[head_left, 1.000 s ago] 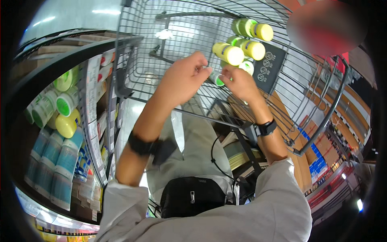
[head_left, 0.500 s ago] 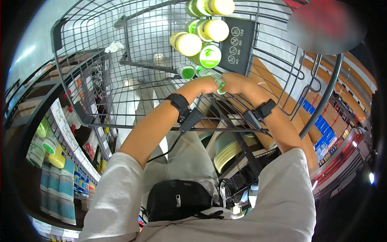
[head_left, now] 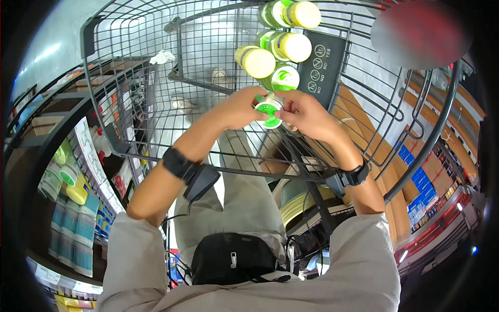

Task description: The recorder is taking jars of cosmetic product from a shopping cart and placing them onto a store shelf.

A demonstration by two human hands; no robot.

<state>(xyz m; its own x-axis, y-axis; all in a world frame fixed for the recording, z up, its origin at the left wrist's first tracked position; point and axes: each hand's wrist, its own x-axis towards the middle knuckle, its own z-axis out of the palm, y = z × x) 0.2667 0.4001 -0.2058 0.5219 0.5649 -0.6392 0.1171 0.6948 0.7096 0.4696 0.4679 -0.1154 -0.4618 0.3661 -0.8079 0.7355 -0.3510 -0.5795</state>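
Near the middle of the frame, over the near side of a black wire shopping cart [head_left: 115, 141], I hold a small round container [head_left: 269, 115], its green-and-white end turned up toward the camera. My left hand [head_left: 235, 110] comes from the lower left, its fingers clamped on the container's left side. My right hand [head_left: 311, 117] comes from the lower right, fingers curled and fingertips at the container's right edge; I cannot tell whether they grip or merely rest there. The container's far side is hidden behind my fingers.

Just above it in the frame is another green-topped container [head_left: 285, 79], and around and above that, three with yellow tops [head_left: 258, 63], all in the cart's upper middle. To their right lies a dark panel [head_left: 332, 49] bearing pale round symbols.

At the left edge, a shelf holds blue-grey canisters [head_left: 84, 229] with a yellow container [head_left: 78, 190] above them. At bottom centre, a black pouch [head_left: 234, 260] sits at my waist.

The step in hand, as I judge it, is handling this one container with both hands. Moving it from here would call for a steady left grip, and care not to knock its close neighbours.
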